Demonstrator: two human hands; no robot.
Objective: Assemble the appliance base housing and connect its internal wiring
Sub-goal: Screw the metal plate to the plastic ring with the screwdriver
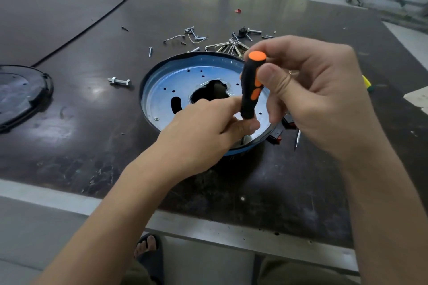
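Soft overhead light glares on the dark table; wide-angle edges bend

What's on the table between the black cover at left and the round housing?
In the head view, one silver bolt lies there, touching neither the black cover nor the round housing.

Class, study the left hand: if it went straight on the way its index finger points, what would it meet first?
The screwdriver: the left hand seems to pinch its black handle's lower end, so contact is immediate. Behind that stands the right hand, gripping the handle; depth is unclear.
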